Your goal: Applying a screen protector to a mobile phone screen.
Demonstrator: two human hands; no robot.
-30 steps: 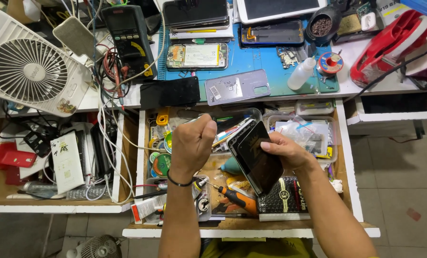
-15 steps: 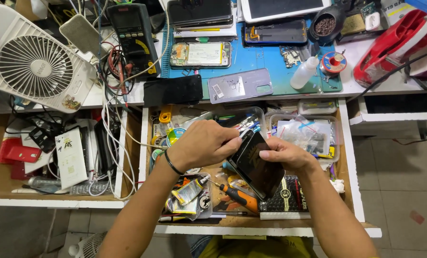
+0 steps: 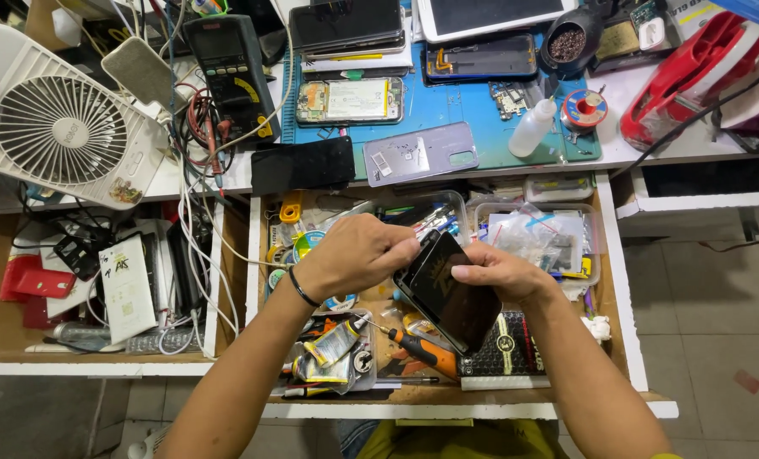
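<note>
A black smartphone [image 3: 449, 293] is held tilted above an open drawer [image 3: 617, 280] full of tools. My right hand [image 3: 500, 274] grips it along its right side, thumb across the dark back. My left hand [image 3: 355, 253], a black band on its wrist, pinches the phone's upper left corner with closed fingertips. Whether something small sits between those fingers is hidden. Below the phone lie an orange-handled screwdriver [image 3: 413, 348] and glue tubes [image 3: 332, 344].
On the blue mat [image 3: 481, 119] lie an opened phone [image 3: 350, 100], a grey back cover [image 3: 420, 155], a white squeeze bottle [image 3: 534, 127] and a solder spool [image 3: 585, 110]. A white fan [image 3: 52, 127] and a multimeter [image 3: 231, 72] stand left. A second drawer [image 3: 90, 289] holds cables.
My left hand dropped from a raised fist to the phone's upper corner and closed its fingertips there. The phone tilted a little flatter in my right hand.
</note>
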